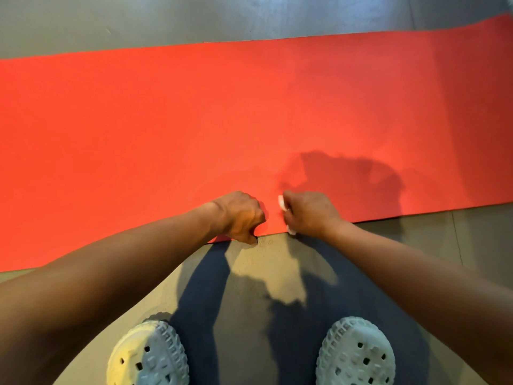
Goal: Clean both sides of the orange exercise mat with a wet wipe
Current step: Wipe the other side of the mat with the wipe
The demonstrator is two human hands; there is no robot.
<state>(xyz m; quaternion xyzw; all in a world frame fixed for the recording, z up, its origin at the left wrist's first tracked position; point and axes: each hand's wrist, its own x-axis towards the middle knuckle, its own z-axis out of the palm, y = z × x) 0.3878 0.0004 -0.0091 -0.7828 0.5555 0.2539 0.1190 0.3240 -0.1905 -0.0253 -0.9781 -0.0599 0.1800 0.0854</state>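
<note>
Pinching the orange mat (194, 120) at its near edge, the left hand (241, 215) seems ready to flip it, while the right hand (308, 212) beside it clutches the wet wipe (281, 202); the underside is probably still to do.

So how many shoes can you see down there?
2. The left shoe is at bottom left, the right shoe at bottom right, both on the floor, short of the orange mat. The frame cuts off both; none seems hidden.

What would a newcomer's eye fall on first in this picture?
The orange mat fills the middle, spread across the grey floor. At its near edge the left hand grips it, and the right hand beside holds a white wet wipe. Two pale clogs stand below.
</note>
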